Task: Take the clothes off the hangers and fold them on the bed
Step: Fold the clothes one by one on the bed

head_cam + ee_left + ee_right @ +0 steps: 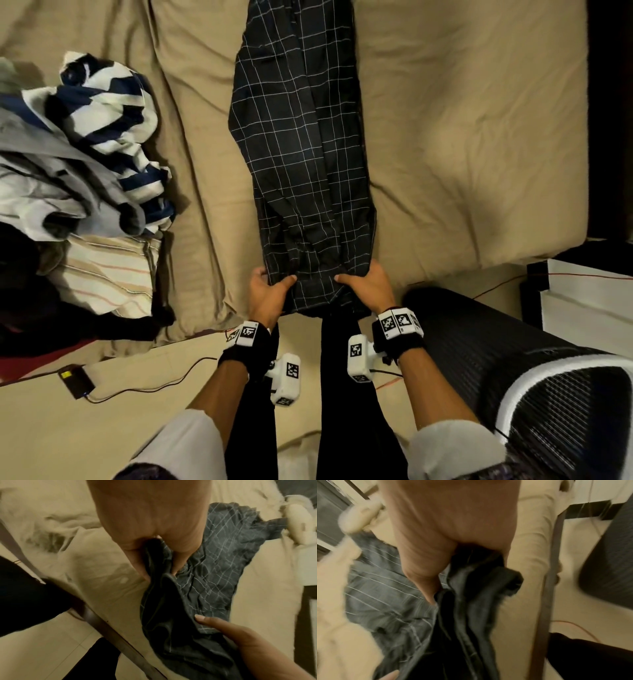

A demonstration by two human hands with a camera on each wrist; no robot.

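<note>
Gripping the near end of a dark checked shirt (301, 144), both hands sit side by side at the near edge of the bed (462, 137). The left hand (265, 291) has its fingers curled round the shirt's left corner, thumb pressed on top; the left wrist view shows a fold of cloth pinched between thumb and fingers. The right hand (364, 282) clasps the right corner the same way, with cloth bunched inside its curled fingers in the right wrist view. From the hands the shirt runs straight away as a long narrow strip, lying flat on the tan sheet up the middle of the bed. Near right, on the floor, stands a dark ribbed cylinder (513, 370). Left of the shirt, a striped folded cloth (109, 274) lies near the bed's edge, and beyond it a heap of clothes (89, 147) with a navy-and-white striped piece on top.
</note>
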